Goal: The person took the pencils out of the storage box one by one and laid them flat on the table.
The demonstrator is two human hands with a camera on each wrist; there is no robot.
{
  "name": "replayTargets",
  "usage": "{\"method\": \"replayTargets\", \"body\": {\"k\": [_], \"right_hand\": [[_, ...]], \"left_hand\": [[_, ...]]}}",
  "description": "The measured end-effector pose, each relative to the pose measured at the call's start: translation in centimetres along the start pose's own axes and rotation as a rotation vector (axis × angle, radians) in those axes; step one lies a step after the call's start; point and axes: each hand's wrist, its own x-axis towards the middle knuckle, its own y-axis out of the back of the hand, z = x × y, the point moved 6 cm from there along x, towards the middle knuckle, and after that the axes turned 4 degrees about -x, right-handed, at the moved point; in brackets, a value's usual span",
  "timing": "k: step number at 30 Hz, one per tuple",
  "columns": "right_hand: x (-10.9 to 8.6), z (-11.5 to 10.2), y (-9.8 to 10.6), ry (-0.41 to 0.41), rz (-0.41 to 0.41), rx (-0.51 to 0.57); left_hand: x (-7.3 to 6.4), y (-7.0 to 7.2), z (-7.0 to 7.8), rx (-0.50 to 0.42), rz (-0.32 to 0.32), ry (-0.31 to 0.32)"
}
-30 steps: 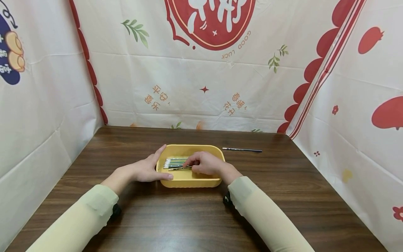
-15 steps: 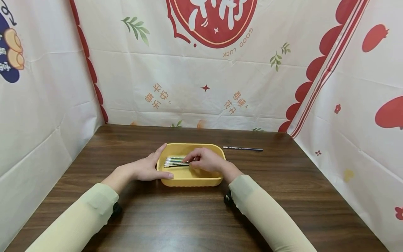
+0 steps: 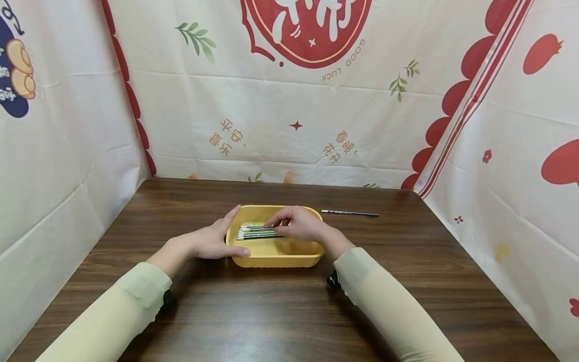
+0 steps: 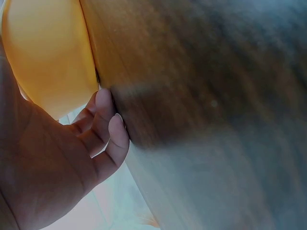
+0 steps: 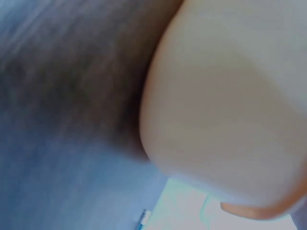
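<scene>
Wht printed cloth (image 3: 258, 98) lines back & both sides, w/ red scalloped trim (image 3: 454, 98), leaf prints (image 3: 197, 40), lg red emblem (image 3: 309, 54); dk brn wood-grain tbl (image 3: 253, 311) has slt sheen.

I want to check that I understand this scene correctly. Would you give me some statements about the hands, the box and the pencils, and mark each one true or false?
1. The left hand touches the left end of the yellow box. True.
2. The right hand has its fingers at the pencils in the yellow box. True.
3. These pencils stand upright. False: they lie side by side.
4. A single pencil lies on the table, to the right of the yellow box. True.
5. A lid covers the yellow box. False: its top is open.
6. The left hand holds the single pencil. False: neither hand touches it.
</scene>
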Motion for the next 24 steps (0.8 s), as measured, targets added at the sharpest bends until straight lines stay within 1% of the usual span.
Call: {"method": "replayTargets", "body": {"k": [6,12,20,24], "right_hand": [[-1.0,-0.4,1.7,-0.009,0.025,-0.028],[-2.0,-0.5,3.5,0.0,0.05,-0.056],[-3.6,0.2,5.9,-0.017,0.1,-0.072],[-4.5,1.0,6.7,-0.048,0.114,-0.082]], "left_hand": [[0.0,0.0,0.2,-0.003,0.001,0.0],[-0.2,0.1,0.3,0.0,0.01,-0.001],[-0.3,0.0,0.3,0.004,0.013,-0.008],[-0.3,0.0,0.3,0.001,0.009,-0.008]]}}
